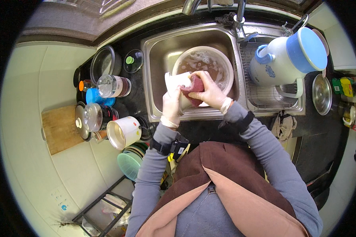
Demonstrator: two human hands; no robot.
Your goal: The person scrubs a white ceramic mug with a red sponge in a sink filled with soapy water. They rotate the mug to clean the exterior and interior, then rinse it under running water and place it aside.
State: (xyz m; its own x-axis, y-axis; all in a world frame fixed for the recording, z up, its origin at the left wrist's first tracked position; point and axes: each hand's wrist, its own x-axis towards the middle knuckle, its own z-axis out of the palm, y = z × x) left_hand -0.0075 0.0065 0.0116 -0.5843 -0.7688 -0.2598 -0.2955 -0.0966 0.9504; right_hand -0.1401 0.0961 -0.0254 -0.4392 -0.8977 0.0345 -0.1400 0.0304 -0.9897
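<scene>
Both my hands wear pale, thin gloves and are raised over the near side of the steel sink basin (160, 62). My left hand (171, 108) grips a white container (175, 79), perhaps a cup or small pot, which is tilted. In my right hand (212, 91) is a dark red cloth (198, 86), pressed against the container's rim and side. White foam seems to show at its mouth. Beyond them, a white round tub (231, 74) stands in the sink, holding brownish water with suds. My hands hide the tub's near edge.
A chrome faucet (239, 25) rises behind the sink. At right, a large white-and-blue jug (276, 59) lies over the wire rack (273, 102). A glass lid (133, 61), a plastic jar (110, 86) and a dotted white pot (129, 131) crowd the left counter. A rag (284, 126) hangs at the front edge.
</scene>
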